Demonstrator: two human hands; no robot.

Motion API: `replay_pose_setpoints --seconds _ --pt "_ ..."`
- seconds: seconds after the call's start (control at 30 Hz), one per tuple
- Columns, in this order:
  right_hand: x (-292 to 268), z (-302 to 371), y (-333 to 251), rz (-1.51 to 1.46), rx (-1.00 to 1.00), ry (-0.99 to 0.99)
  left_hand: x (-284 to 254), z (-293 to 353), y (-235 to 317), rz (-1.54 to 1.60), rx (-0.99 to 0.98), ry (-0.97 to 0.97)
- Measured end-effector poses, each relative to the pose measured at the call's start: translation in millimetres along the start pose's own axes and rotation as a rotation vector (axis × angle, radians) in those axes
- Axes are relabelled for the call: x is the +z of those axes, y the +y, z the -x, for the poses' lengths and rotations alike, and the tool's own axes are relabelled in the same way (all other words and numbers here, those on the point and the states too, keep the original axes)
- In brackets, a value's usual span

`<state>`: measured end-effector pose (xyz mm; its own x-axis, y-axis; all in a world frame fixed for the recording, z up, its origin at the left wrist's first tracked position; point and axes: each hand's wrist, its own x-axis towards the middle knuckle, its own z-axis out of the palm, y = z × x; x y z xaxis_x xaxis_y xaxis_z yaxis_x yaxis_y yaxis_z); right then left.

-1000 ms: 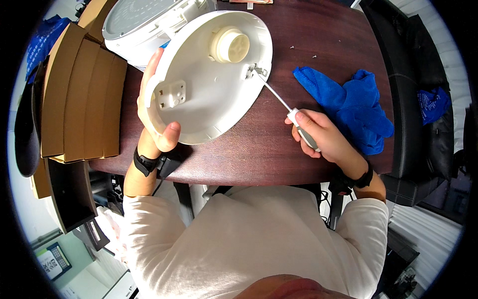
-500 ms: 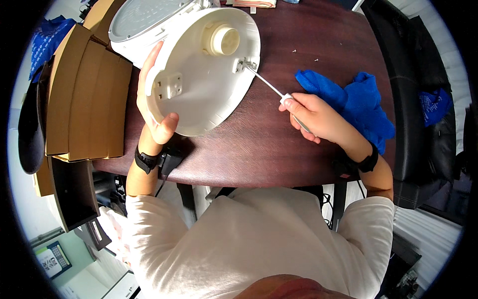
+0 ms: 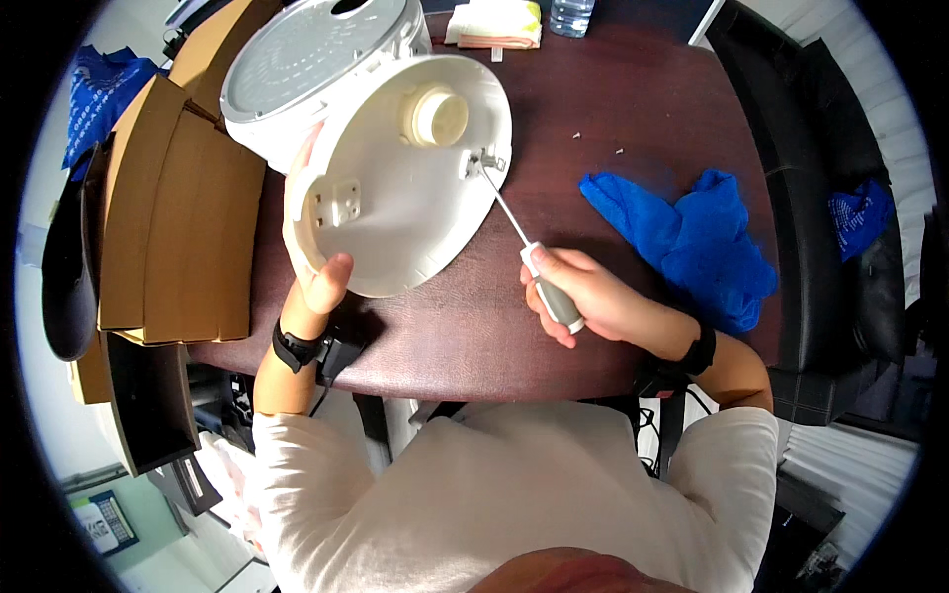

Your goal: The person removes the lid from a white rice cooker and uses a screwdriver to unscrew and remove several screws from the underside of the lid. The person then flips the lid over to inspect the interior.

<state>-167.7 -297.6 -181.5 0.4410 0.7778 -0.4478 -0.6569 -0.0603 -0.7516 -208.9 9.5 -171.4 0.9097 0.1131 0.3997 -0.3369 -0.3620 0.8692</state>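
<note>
My left hand point(image 3: 318, 267) grips the left rim of a round white plastic lid point(image 3: 405, 227), thumb over the edge, and holds it tilted with its inner side facing me. Inside the lid are a cream round collar point(image 3: 437, 117), a small bracket point(image 3: 341, 203) at the left and a metal fitting point(image 3: 478, 164) at the right. In my right hand point(image 3: 583, 295) is a screwdriver point(image 3: 556, 299) with a grey and white handle. Its shaft slants up to the left, and the tip is at the metal fitting.
Behind the lid stands a white appliance body point(image 3: 316, 59) with a grey top. A blue cloth point(image 3: 707, 247) lies right, with two small screws point(image 3: 620, 151) beyond it. Cardboard boxes point(image 3: 188, 217) flank the left; a folded towel point(image 3: 499, 25) and a clear bottle point(image 3: 571, 15) sit at the back.
The screwdriver's handle and my right hand have swung left and nearer to me, while its tip stays at the fitting. My left hand still holds the lid. The whole view has shifted slightly.
</note>
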Motion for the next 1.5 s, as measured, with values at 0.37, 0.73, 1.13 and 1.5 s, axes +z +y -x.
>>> replay_pose_setpoints --seconds 0.37,0.73,1.13,1.5 --pt "-2 -1 -20 0.340 0.000 0.162 3 -9 3 0.024 0.148 -0.053" --pt "-36 9 -59 2.003 -0.648 0.720 11 -18 27 0.114 0.236 -0.034" --pt "-34 13 -38 0.513 -0.046 0.202 -21 19 -25 0.086 -0.020 -0.067" --pt "-25 8 -34 0.410 -0.047 0.214 -8 24 -2 0.233 -0.134 0.050"
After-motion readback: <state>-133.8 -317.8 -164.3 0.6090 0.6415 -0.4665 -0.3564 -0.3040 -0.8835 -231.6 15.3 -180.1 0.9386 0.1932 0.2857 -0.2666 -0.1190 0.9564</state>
